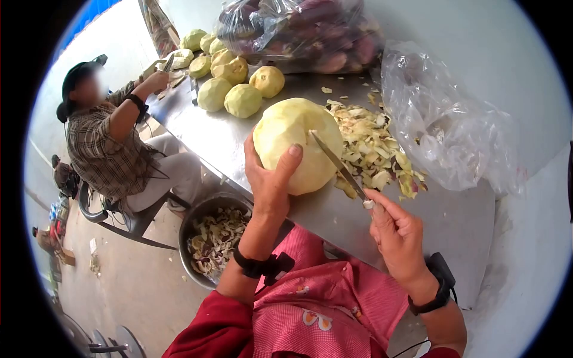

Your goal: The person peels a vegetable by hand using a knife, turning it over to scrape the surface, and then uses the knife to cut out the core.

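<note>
While the left hand (270, 179) clamped its fingers on the large, round, peeled pale-yellow fruit (296, 143) above the steel desk (453, 221) edge, the right hand (397, 232) closed its fingers on the thin steel knife (338, 164), blade lying on the flesh near the left thumb. The wet fruit could probably have slipped, sending the blade toward that thumb.

Peeling station, steel surface (239, 143), two workers.

Left hand (268, 179) cups a large peeled pale-yellow fruit (292, 134); right hand (397, 232) holds a knife (337, 164), blade laid against the fruit. Right of it: heap of peelings (373, 146), crumpled clear bag (447, 128). Far: seven or so peeled fruits (233, 83), bag of purple unpeeled ones (304, 30). Near left, on the floor: metal bowl (200, 218) of scraps. Far left: seated person (113, 149) peeling.
</note>
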